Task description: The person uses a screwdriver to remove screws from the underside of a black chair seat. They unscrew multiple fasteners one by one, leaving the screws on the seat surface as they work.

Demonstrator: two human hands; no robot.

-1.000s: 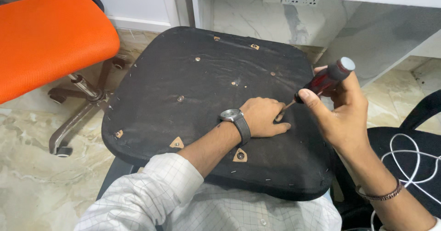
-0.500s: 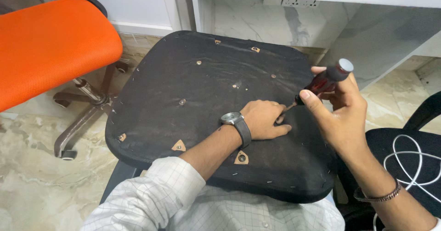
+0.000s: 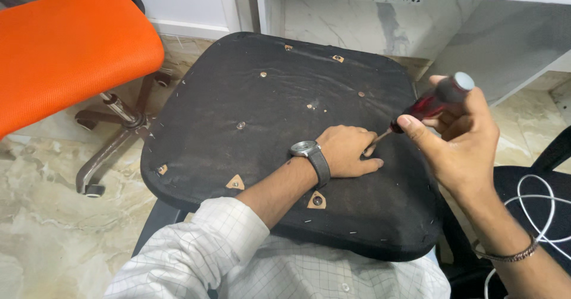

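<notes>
- R hand [image 3: 461, 138] wrapped round the dark-red handle of a screwdriver [image 3: 437, 101]; grip closed on it, thumb along the handle; shaft slants down-left to the L fingertips
- L hand [image 3: 348, 150] flat on the black seat pad [image 3: 267, 132], palm down, fingers pressed together beside the tip; holds nothing; watch [image 3: 309, 153] on that wrist
- tip itself mostly hidden behind the L fingers — can't tell if it sits in a screw head
- vs 1 s ago: hands and tool barely shifted rel. to the pad; tip at the same spot, same slant; whole view drifted a bit — head cam moved, not the work
- meaning, as a guess: work stays on this one fastener, right-of-centre on the pad; no lift-off, no new spot
- pad lies underside up across the lap; small screws + tan triangular tabs [image 3: 316, 201] dotted over it
- orange chair [image 3: 71, 49] to the left on the floor; white cable [image 3: 535, 207] at right
</notes>
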